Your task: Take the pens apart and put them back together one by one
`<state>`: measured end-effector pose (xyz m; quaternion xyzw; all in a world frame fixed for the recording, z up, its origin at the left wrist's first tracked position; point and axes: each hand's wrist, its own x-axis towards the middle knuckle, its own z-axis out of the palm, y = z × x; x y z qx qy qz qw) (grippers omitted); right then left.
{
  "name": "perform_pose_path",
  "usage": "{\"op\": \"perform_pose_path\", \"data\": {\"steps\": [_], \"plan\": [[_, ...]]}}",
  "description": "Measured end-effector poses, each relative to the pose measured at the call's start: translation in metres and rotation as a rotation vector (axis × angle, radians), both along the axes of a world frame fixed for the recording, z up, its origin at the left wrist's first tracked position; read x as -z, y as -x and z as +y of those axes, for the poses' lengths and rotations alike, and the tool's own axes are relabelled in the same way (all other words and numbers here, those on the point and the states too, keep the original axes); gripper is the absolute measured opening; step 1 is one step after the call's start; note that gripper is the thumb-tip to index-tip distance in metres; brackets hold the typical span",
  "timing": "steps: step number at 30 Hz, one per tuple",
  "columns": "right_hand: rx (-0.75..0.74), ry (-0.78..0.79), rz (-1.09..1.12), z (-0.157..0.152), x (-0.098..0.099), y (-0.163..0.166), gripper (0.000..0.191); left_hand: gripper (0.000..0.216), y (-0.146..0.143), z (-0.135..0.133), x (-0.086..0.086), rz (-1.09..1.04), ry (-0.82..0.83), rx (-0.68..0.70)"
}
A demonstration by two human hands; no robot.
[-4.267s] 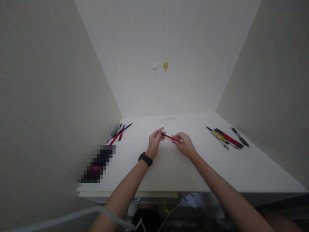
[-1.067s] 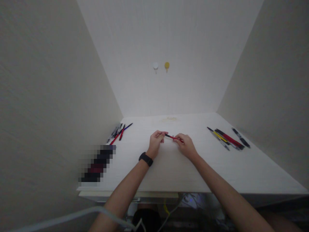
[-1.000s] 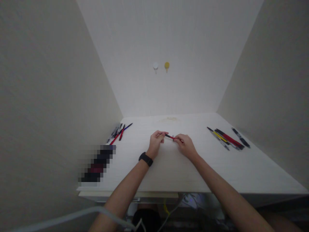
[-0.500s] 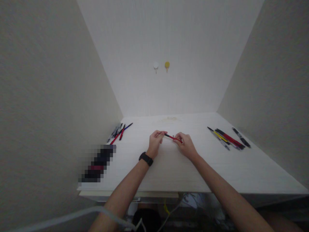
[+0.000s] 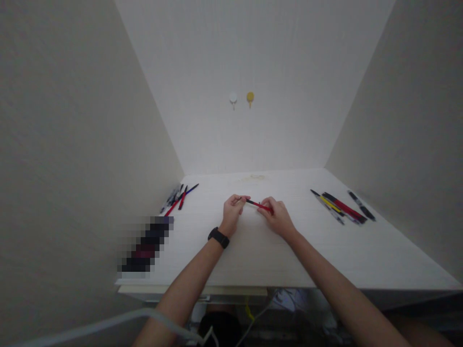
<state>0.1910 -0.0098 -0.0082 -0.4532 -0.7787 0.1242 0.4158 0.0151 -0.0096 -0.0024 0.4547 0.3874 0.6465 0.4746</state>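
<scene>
A red pen (image 5: pixel 256 204) with a black end spans the gap between my two hands, just above the middle of the white desk (image 5: pixel 253 260). My left hand (image 5: pixel 233 210), with a black watch (image 5: pixel 219 237) on its wrist, pinches the black end. The fingers of my right hand (image 5: pixel 277 215) are closed round the red end. A small clip stands up from the pen beside the right fingers. Fingertips hide both ends of the pen in part.
Several pens (image 5: pixel 177 198) lie at the left wall, near a pixelated dark patch (image 5: pixel 146 246). More pens and markers (image 5: pixel 342 207) lie on the right. Two hooks, white (image 5: pixel 233 98) and yellow (image 5: pixel 250 97), hang on the back wall. A pale cable (image 5: pixel 144 313) crosses the lower left.
My right fingers have shifted slightly on the red end of the pen. My left hand has kept its place and its pinch.
</scene>
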Motion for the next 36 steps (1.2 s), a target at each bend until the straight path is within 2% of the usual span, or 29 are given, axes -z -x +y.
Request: {"op": "perform_pose_path", "data": {"steps": [7,13,18,25,33,36], "plan": [[0.004,0.033,-0.013,0.0032,0.0036,-0.0016,0.016,0.029,0.0005,0.0022,0.0041,0.037,-0.014,0.048],[-0.030,0.052,-0.099,0.0015,0.0020,-0.0016,0.032,0.029,-0.0005,0.0006,0.0000,0.026,-0.015,0.042],[0.041,0.019,-0.036,-0.0013,0.0002,-0.0005,0.020,0.030,-0.0005,0.0002,-0.0011,-0.008,-0.011,0.005],[0.038,0.000,-0.053,0.0006,0.0008,-0.0016,0.016,0.027,-0.0005,-0.0004,-0.0005,0.012,-0.012,0.028],[0.005,0.007,-0.168,0.0004,0.0005,-0.0008,0.027,0.029,0.0003,0.0016,0.0022,0.020,-0.018,0.030],[0.038,-0.009,-0.131,-0.0006,0.0006,-0.0003,0.021,0.031,-0.0002,0.0012,0.0009,0.013,-0.017,0.005]]}}
